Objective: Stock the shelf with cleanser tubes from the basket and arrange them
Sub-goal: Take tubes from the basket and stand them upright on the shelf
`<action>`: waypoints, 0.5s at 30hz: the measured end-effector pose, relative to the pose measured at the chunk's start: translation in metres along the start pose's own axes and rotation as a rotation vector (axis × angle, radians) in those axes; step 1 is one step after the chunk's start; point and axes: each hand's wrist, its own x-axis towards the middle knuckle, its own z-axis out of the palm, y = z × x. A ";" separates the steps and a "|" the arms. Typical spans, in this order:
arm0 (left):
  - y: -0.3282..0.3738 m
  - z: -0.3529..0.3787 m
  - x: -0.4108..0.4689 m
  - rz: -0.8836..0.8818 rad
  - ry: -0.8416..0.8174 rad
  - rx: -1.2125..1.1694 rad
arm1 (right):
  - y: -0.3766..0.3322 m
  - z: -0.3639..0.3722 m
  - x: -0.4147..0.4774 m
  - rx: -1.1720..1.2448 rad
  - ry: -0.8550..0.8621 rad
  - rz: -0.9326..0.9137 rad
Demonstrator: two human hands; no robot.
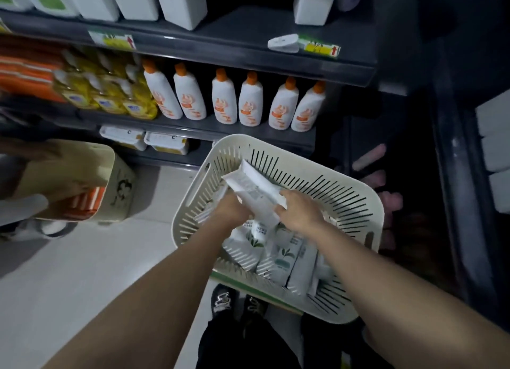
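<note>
A cream slotted basket (345, 192) sits low in front of me, holding several white cleanser tubes (284, 255) with green leaf print. Both hands are inside it. My left hand (230, 209) grips the lower end of a bundle of white tubes (254, 186) that tilts up toward the far left. My right hand (299, 212) holds the same bundle from the right side, fingers curled on its edge. The dark shelf (220, 132) stands behind the basket, with a dark opening to the right of its bottles.
White bottles with orange caps (223, 98) line the middle shelf, yellow bottles (107, 92) to their left. White containers (179, 1) stand on the upper shelf. A second cream basket (110, 175) is held by another person at the left. My shoes (237, 302) are on the pale floor.
</note>
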 end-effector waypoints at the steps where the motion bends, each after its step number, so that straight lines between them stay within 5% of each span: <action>1: -0.001 0.004 0.005 -0.030 0.005 -0.090 | 0.002 0.004 0.008 0.021 -0.007 0.007; 5: -0.012 0.023 0.028 -0.156 0.057 -0.451 | 0.010 0.021 0.038 0.176 -0.092 0.087; 12: -0.005 0.051 0.048 -0.222 0.145 -0.652 | 0.020 0.035 0.067 0.138 -0.018 0.157; 15: -0.005 0.055 0.051 -0.274 0.158 -0.758 | 0.023 0.038 0.073 0.334 -0.033 0.202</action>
